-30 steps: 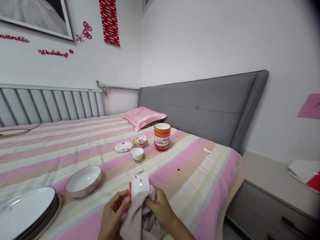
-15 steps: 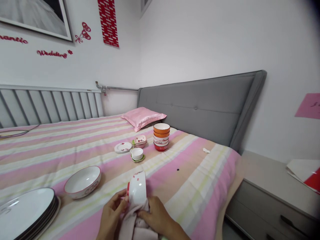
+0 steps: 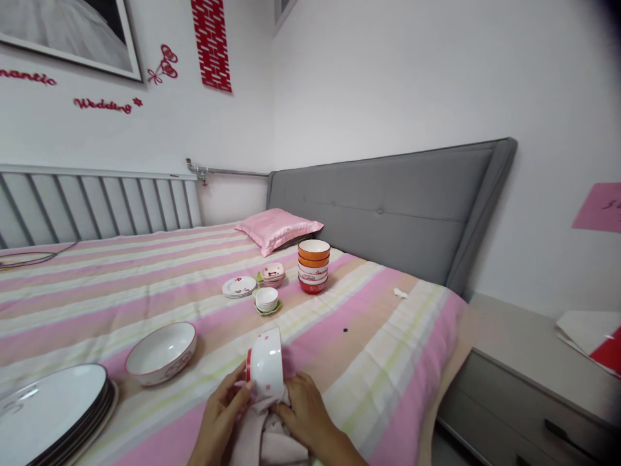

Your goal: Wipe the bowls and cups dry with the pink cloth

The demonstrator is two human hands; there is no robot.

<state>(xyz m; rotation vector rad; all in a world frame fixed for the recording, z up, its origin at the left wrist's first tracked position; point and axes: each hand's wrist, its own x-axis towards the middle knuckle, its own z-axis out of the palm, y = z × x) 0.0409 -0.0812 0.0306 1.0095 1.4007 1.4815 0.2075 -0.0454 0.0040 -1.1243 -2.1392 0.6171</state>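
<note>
A white bowl (image 3: 268,362) with a red foot and small red marks is tipped on its side between my hands, above the bed. My left hand (image 3: 224,404) grips it by the red foot on the left. A pale pink cloth (image 3: 264,430) hangs below the bowl and is bunched against its lower part. My right hand (image 3: 308,411) is closed on the cloth at the bowl's rim side; some of its fingers are hidden by cloth and bowl. To the left, a larger red-rimmed bowl (image 3: 162,349) rests upright on the bedspread.
Stacked plates (image 3: 58,395) lie at the lower left. Further back are a bowl stack (image 3: 313,265), small plates (image 3: 239,286), small dishes (image 3: 272,274) and little white bowls (image 3: 266,299). A pink pillow (image 3: 279,230) lies by the headboard (image 3: 388,200). A nightstand (image 3: 533,382) stands right.
The bowl has turned a little in my hands, so its red marks sit in different places. My right hand has shifted slightly along the cloth. The other dishes stay where they were.
</note>
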